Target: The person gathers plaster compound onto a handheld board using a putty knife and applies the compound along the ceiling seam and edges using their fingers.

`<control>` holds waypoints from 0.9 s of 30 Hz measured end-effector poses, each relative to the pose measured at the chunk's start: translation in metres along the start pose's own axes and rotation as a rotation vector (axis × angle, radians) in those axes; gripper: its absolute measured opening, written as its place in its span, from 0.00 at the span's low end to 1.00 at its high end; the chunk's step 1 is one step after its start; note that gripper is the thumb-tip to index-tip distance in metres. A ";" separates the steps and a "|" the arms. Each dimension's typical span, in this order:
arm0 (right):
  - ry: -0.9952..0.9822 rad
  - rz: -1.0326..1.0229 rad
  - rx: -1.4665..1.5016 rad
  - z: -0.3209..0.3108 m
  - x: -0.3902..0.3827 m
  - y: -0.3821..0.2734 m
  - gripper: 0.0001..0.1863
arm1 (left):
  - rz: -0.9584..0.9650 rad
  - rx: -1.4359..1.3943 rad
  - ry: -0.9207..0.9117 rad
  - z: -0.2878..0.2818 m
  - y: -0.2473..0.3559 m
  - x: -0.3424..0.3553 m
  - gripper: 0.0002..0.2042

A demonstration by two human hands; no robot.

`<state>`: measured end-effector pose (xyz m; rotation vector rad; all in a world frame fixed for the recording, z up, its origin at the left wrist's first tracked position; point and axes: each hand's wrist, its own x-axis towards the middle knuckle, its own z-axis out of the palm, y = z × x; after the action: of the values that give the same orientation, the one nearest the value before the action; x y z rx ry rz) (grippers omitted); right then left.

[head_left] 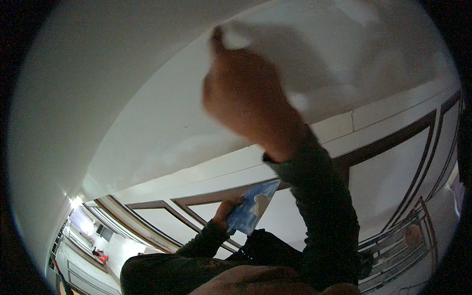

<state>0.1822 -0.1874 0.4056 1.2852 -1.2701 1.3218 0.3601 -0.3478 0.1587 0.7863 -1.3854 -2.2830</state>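
Note:
My right hand [246,88] is raised to a pale plastered surface [162,113], its dark sleeve rising from below. One finger points up to the seam line at the top. The other fingers are curled in, and whatever they may hold is hidden by the back of the hand. A whitish patch lies beside that fingertip. Lower down, my left hand [227,210] grips the edge of a flat blue board [242,214], tilted, with a lump of white paste [259,203] on it.
A pale band with brown-framed panels [393,145] runs below the plastered surface. Metal rails [398,255] stand at the lower right. Far off at the lower left, a bright lamp [76,201] shines over a room with a red object [101,256] on its floor.

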 end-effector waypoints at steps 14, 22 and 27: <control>0.039 -0.112 -0.094 0.005 0.002 0.006 0.23 | 0.015 0.002 0.061 0.002 0.001 0.002 0.12; 0.463 0.050 -0.200 -0.062 0.020 0.110 0.28 | -0.005 0.026 0.097 -0.002 -0.006 0.003 0.15; 0.003 0.327 -0.053 -0.066 0.037 0.034 0.30 | -0.096 -0.074 0.049 0.004 -0.001 -0.003 0.15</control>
<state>0.1388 -0.1278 0.4424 1.0689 -1.5508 1.5028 0.3593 -0.3426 0.1598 0.8959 -1.2595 -2.3560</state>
